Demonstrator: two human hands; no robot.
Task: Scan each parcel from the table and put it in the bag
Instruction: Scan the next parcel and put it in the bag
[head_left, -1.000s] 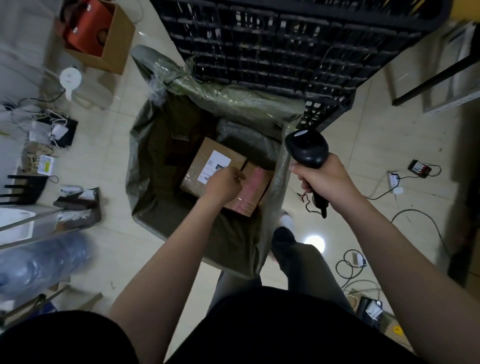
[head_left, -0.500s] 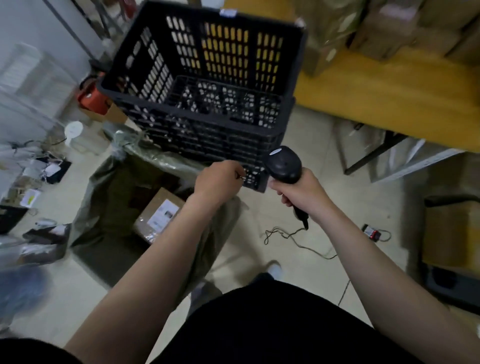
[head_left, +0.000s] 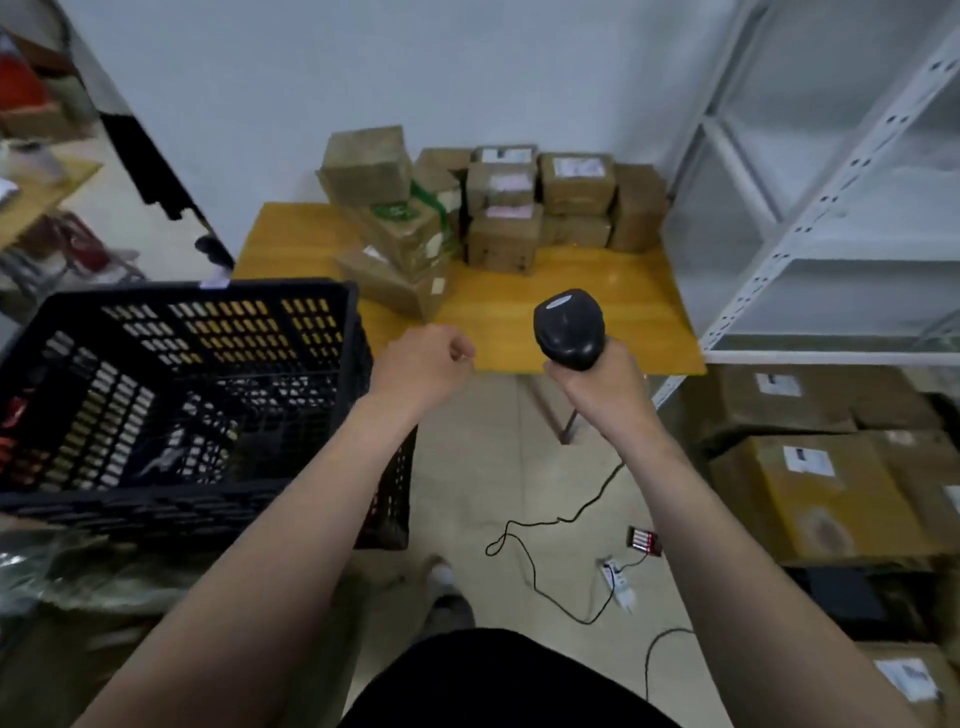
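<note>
Several brown cardboard parcels (head_left: 498, 208) are stacked at the back of the yellow wooden table (head_left: 571, 322). My right hand (head_left: 597, 384) grips a black handheld barcode scanner (head_left: 570, 327) above the table's front edge. My left hand (head_left: 423, 366) hovers at the table's front left corner with its fingers loosely curled and nothing in it. The green bag (head_left: 78, 577) shows only as a crumpled rim at the lower left, below the crate.
A large black plastic crate (head_left: 182, 395) stands on the left, close to my left forearm. White metal shelving (head_left: 831, 208) rises on the right, with big cardboard boxes (head_left: 810, 493) on the floor beneath. A black cable (head_left: 550, 566) and a power strip lie on the floor.
My left hand let go of the parcel in the bag and rose empty. My view swung up from the bag to the table, and both hands moved towards the stacked parcels.
</note>
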